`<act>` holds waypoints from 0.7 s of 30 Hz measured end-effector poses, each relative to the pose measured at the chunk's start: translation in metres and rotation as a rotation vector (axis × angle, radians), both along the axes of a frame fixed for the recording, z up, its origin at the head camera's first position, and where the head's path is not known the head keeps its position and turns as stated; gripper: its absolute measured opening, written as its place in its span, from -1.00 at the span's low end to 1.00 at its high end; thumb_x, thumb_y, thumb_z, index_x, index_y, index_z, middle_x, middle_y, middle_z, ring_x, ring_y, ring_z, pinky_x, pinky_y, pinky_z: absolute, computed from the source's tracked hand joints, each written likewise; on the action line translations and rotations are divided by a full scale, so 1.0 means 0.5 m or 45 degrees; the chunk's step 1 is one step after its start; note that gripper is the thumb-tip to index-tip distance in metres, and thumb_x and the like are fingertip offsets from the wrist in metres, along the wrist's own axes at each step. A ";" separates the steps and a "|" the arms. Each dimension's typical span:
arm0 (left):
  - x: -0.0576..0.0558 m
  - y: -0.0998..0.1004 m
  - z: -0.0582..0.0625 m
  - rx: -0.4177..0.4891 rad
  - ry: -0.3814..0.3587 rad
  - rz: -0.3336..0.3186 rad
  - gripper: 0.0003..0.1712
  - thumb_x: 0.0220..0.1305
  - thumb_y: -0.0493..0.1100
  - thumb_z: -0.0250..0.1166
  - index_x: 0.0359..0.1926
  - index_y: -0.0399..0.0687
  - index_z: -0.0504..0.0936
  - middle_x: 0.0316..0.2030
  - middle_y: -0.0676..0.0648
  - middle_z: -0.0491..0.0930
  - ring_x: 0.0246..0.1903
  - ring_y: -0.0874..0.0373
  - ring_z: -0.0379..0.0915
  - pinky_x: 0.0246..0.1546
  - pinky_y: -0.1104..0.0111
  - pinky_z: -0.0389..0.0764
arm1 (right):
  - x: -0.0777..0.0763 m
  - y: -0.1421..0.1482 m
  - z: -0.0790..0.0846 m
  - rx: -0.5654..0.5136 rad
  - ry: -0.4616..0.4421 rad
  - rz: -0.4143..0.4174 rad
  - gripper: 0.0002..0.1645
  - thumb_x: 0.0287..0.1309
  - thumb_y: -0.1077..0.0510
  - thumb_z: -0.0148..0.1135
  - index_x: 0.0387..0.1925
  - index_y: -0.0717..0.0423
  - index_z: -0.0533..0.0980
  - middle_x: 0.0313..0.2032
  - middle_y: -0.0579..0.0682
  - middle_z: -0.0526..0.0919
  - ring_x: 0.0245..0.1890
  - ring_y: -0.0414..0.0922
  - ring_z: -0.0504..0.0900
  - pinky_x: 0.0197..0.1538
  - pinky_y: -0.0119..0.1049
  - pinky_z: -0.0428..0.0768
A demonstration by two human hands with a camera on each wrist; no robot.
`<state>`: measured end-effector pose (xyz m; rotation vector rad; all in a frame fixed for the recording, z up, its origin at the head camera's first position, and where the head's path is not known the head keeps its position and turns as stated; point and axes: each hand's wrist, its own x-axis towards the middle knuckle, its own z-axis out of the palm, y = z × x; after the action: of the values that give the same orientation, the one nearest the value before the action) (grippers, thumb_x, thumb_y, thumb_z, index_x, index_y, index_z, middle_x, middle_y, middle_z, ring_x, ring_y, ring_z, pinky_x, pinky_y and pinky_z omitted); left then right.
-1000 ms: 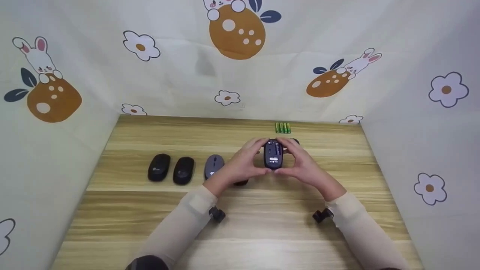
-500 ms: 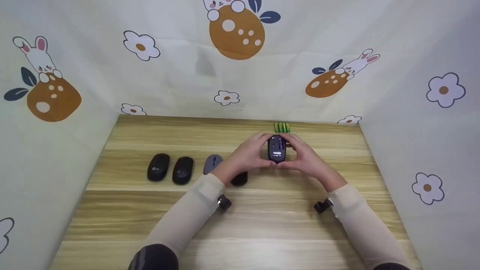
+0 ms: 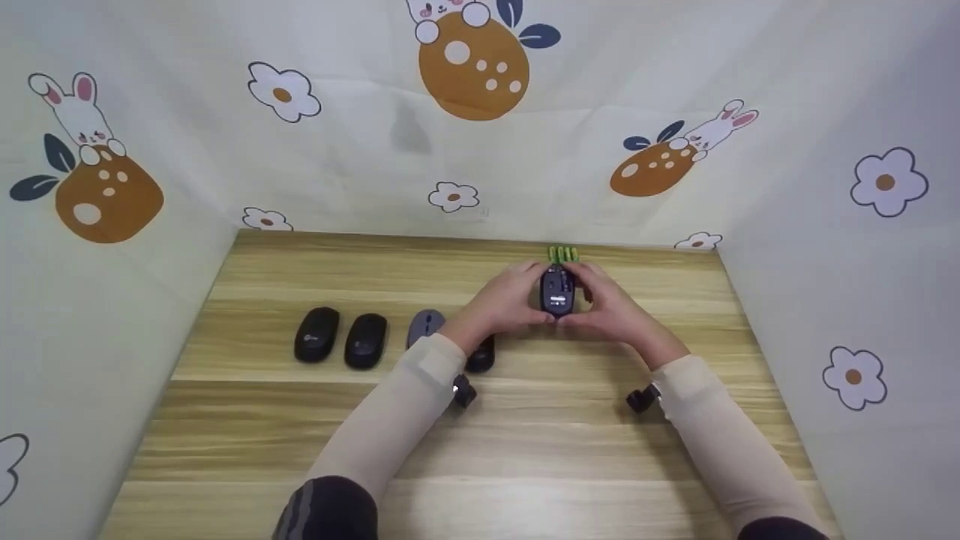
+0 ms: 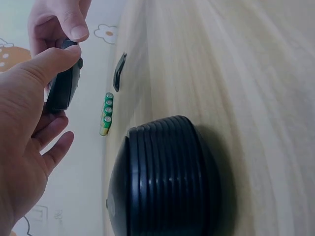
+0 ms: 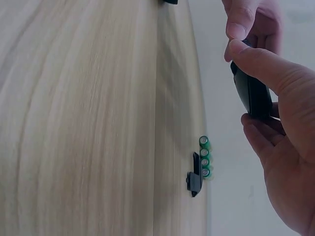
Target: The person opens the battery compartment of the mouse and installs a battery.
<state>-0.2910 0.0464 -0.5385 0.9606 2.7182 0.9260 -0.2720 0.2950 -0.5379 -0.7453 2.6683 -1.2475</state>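
A dark computer mouse (image 3: 557, 292) is held between both hands, its underside with a label and an open battery slot facing the head camera. My left hand (image 3: 510, 301) grips its left side, thumb at the near end. On the other side my right hand (image 3: 610, 306) grips it likewise, and the two thumbs come close together. Both wrist views show the mouse (image 4: 64, 91) raised off the table. Just beyond it stands a row of green batteries (image 3: 563, 253). A small black cover-like piece (image 5: 195, 178) lies beside the batteries in the right wrist view.
To the left on the wooden table (image 3: 247, 420) lie two black mice (image 3: 317, 334) and a grey mouse (image 3: 426, 327), partly behind the left forearm. Another black mouse (image 3: 481, 357) sits close to the left wrist. Patterned cloth walls (image 3: 360, 165) enclose the table's back and sides.
Both hands have carried the mouse away from the body and slightly right, nearer to the green batteries. The grip looks the same; the mice on the table stay put.
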 end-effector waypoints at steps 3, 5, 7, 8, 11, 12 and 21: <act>-0.010 0.006 -0.009 -0.013 0.002 0.008 0.14 0.24 0.01 0.68 0.69 -0.17 0.30 0.58 -0.18 0.41 0.54 -0.12 0.35 0.61 0.08 0.32 | -0.011 0.001 -0.006 0.022 -0.019 -0.012 0.25 0.04 0.21 0.78 0.66 0.29 0.26 0.54 0.30 0.33 0.47 0.27 0.46 0.52 0.24 0.46; -0.015 0.010 -0.014 -0.031 -0.005 0.015 0.13 0.24 0.01 0.67 0.69 -0.15 0.30 0.58 -0.17 0.41 0.54 -0.11 0.35 0.61 0.09 0.32 | -0.018 0.003 -0.011 0.050 -0.026 -0.015 0.24 0.05 0.19 0.77 0.66 0.28 0.27 0.56 0.29 0.32 0.51 0.25 0.43 0.58 0.20 0.38; -0.019 0.015 -0.018 -0.052 -0.014 0.017 0.13 0.25 0.02 0.67 0.69 -0.14 0.30 0.58 -0.17 0.41 0.55 -0.10 0.34 0.61 0.11 0.31 | -0.024 0.006 -0.017 0.082 -0.034 -0.023 0.23 0.05 0.18 0.77 0.66 0.26 0.28 0.57 0.26 0.32 0.54 0.23 0.39 0.62 0.17 0.31; -0.021 0.016 -0.020 -0.060 -0.015 0.018 0.12 0.25 0.03 0.67 0.69 -0.14 0.31 0.57 -0.17 0.42 0.54 -0.10 0.34 0.61 0.11 0.32 | -0.026 0.008 -0.020 0.096 -0.039 -0.029 0.23 0.05 0.17 0.77 0.66 0.25 0.28 0.57 0.25 0.33 0.55 0.21 0.38 0.63 0.16 0.29; -0.027 0.022 -0.024 -0.082 -0.014 0.021 0.10 0.24 0.04 0.67 0.66 -0.15 0.34 0.55 -0.17 0.44 0.53 -0.08 0.36 0.60 0.13 0.32 | -0.034 0.011 -0.029 0.123 -0.050 -0.031 0.22 0.06 0.15 0.77 0.66 0.23 0.30 0.55 0.23 0.36 0.55 0.19 0.37 0.64 0.14 0.29; -0.029 0.024 -0.025 -0.087 -0.013 0.021 0.09 0.23 0.04 0.67 0.65 -0.15 0.35 0.54 -0.17 0.46 0.52 -0.08 0.37 0.60 0.13 0.34 | -0.038 0.012 -0.031 0.129 -0.050 -0.030 0.21 0.06 0.15 0.77 0.66 0.22 0.30 0.55 0.22 0.37 0.55 0.18 0.37 0.64 0.12 0.29; -0.051 0.036 -0.039 -0.099 -0.013 0.009 0.01 0.16 0.03 0.70 0.56 -0.11 0.46 0.39 -0.15 0.58 0.42 -0.08 0.45 0.53 0.12 0.42 | -0.061 0.014 -0.048 0.159 -0.021 -0.001 0.17 0.03 0.15 0.80 0.59 0.27 0.37 0.50 0.23 0.46 0.54 0.17 0.40 0.63 0.08 0.30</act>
<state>-0.3166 0.0642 -0.5581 0.9298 2.7289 0.8174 -0.3024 0.3021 -0.5619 -0.7129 2.7036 -1.0702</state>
